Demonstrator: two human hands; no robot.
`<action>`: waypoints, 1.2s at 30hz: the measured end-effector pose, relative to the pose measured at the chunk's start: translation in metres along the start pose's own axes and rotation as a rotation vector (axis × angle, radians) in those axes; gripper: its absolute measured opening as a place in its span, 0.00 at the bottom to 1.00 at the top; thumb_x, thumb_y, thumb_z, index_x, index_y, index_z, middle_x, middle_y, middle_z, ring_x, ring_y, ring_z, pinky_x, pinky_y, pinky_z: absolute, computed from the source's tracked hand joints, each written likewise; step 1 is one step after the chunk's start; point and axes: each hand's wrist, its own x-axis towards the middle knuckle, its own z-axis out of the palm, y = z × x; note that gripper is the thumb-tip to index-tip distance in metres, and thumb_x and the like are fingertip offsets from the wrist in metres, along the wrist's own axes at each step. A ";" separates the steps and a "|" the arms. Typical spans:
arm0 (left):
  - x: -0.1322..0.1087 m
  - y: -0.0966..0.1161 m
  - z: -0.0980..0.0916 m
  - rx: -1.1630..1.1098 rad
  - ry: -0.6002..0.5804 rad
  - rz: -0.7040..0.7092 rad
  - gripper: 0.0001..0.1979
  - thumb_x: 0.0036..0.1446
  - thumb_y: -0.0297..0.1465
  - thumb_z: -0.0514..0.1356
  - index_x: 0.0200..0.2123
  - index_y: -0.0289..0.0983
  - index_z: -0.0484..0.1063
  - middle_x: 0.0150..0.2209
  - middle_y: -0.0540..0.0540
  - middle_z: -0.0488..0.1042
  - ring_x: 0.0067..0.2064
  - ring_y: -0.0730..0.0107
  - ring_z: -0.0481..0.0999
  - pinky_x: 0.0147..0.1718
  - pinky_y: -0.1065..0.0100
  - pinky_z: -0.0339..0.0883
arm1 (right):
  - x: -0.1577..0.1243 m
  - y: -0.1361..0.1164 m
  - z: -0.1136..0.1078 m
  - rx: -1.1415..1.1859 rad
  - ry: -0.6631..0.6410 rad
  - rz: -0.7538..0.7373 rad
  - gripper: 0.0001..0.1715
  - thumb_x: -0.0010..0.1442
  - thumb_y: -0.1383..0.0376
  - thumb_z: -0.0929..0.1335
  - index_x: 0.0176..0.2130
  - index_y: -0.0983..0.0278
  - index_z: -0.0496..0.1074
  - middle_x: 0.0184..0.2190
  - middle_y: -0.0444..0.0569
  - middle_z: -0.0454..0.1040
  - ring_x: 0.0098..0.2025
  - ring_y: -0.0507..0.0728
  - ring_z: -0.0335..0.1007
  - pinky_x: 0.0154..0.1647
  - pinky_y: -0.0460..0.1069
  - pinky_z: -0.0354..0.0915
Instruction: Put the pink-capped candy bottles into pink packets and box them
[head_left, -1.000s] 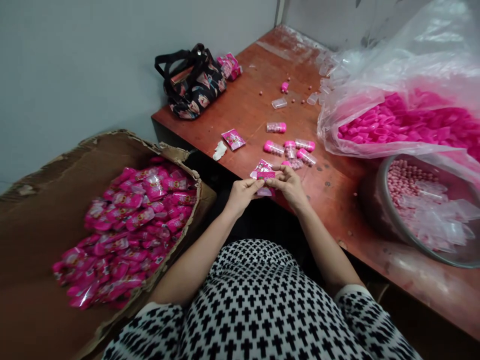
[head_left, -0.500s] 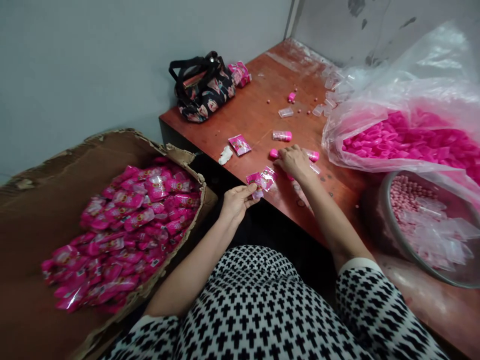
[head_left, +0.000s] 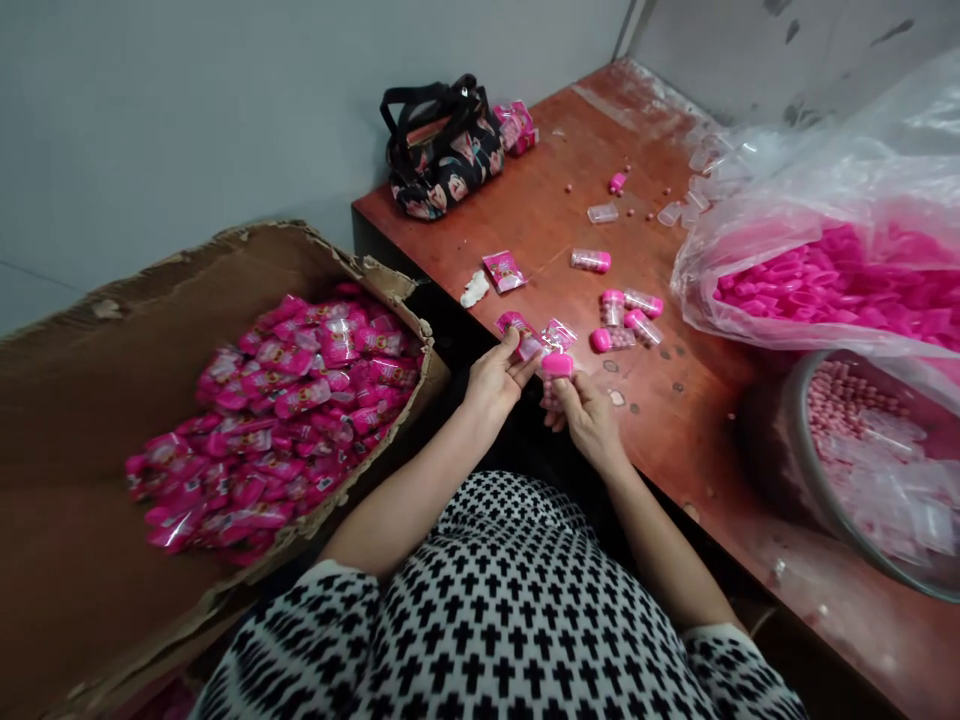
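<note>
My left hand (head_left: 496, 382) pinches a small pink sachet (head_left: 529, 338) by its edge, just off the front edge of the red-brown table (head_left: 675, 400). Close beside it, my right hand (head_left: 585, 415) grips a small clear tube with a pink cap (head_left: 556, 366), cap upward. The two hands nearly touch. Several more pink-capped tubes (head_left: 626, 318) filled with pale beads lie on the table right behind my hands. Another sachet (head_left: 504, 271) lies farther back.
A torn cardboard box (head_left: 97, 420) at my left holds a heap of pink sachets (head_left: 292, 410). At right stand a clear bag of pink caps (head_left: 832, 270) and a metal bowl (head_left: 825, 480) of pink beads. A floral handbag (head_left: 442, 150) sits at the far table corner.
My right hand reached out to the tubes on the table, then came back holding one. It now sits next to the sachet in my left hand. The view shifted slightly right.
</note>
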 end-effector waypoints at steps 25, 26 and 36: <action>-0.015 -0.008 0.007 0.491 -0.389 0.053 0.18 0.37 0.37 0.71 0.24 0.31 0.69 0.19 0.50 0.69 0.19 0.76 0.67 0.19 0.72 0.62 | 0.005 0.019 0.003 0.045 0.121 -0.132 0.17 0.60 0.52 0.63 0.34 0.63 0.67 0.22 0.41 0.71 0.18 0.46 0.67 0.17 0.41 0.64; -0.015 -0.008 0.007 0.505 -0.391 0.049 0.17 0.37 0.37 0.71 0.23 0.30 0.69 0.18 0.50 0.68 0.19 0.76 0.68 0.19 0.71 0.63 | 0.006 0.019 0.003 0.060 0.116 -0.123 0.17 0.59 0.52 0.63 0.34 0.63 0.67 0.21 0.40 0.70 0.18 0.46 0.66 0.17 0.41 0.64; -0.016 -0.002 0.004 0.705 -0.475 0.077 0.14 0.42 0.36 0.68 0.21 0.29 0.73 0.18 0.47 0.70 0.20 0.74 0.69 0.21 0.70 0.63 | 0.013 0.018 -0.002 0.274 0.031 -0.048 0.15 0.57 0.52 0.66 0.32 0.63 0.68 0.20 0.40 0.71 0.17 0.47 0.66 0.15 0.41 0.62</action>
